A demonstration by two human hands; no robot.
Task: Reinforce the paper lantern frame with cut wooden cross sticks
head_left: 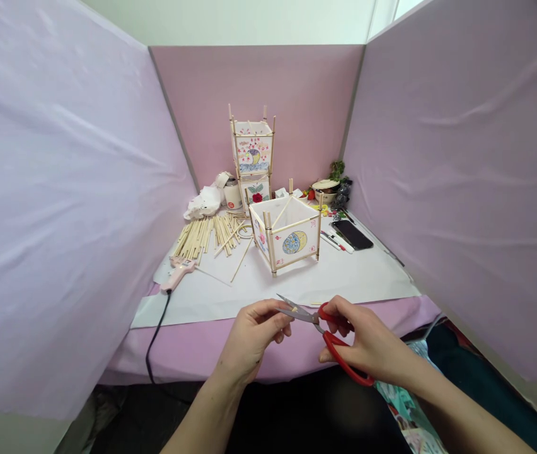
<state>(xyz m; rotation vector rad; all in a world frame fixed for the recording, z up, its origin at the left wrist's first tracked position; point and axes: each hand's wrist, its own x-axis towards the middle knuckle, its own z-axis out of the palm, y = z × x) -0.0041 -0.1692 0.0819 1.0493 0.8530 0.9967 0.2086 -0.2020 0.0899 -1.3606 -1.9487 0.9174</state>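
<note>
My right hand [360,337] has its fingers in the red loops of a pair of scissors [316,320], whose blades are parted. My left hand [256,334] is closed in a pinch right by the blades. A short pale stick piece [294,309] shows at its fingertips, between the blades; most of it is hidden. Both hands are above the table's front edge. Beyond them, on the white sheet, stands a square lantern frame [297,243] of thin sticks with white panels; a blue and yellow moon is drawn on the front one.
Behind it rises a taller painted lantern [253,151]. Many loose wooden sticks [197,238] lie on the left, near a pink glue gun [178,275] with a black cord [155,340]. Pens [332,241], a phone [352,234] and a bowl [326,189] are on the right. Fabric walls enclose the table.
</note>
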